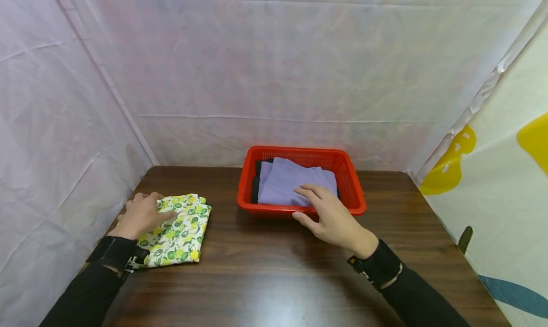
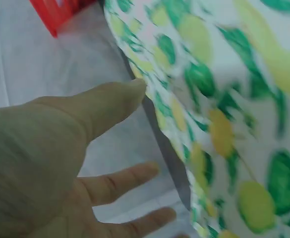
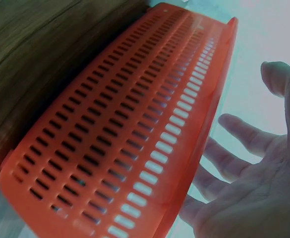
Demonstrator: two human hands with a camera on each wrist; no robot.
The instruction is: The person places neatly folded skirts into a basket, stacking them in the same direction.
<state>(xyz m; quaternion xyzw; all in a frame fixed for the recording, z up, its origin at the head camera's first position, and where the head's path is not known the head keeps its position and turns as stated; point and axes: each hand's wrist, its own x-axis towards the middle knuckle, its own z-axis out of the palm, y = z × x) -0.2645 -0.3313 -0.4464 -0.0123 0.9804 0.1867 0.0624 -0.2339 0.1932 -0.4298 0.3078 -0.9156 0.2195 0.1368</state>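
Observation:
On the left of the table lies a folded cloth point(image 1: 181, 232) with a lemon and leaf print. My left hand point(image 1: 143, 215) is over its left part, fingers spread. In the left wrist view the thumb point(image 2: 110, 101) reaches the edge of the printed cloth point(image 2: 209, 74). At the back middle stands a red plastic basket point(image 1: 246, 184) with slotted walls. Folded purple fabric point(image 1: 287, 179) lies in it, with dark fabric point(image 1: 255, 189) showing beneath. My right hand point(image 1: 331, 217) hovers at the basket's front rim, fingers apart and holding nothing; the right wrist view shows them beside the basket wall point(image 3: 110, 124).
The brown wooden table point(image 1: 239, 279) runs back to a white fabric wall point(image 1: 278, 70). Another white sheet point(image 1: 43, 127) hangs along the left side. A patterned sheet point(image 1: 492, 213) with yellow and blue shapes borders the right edge.

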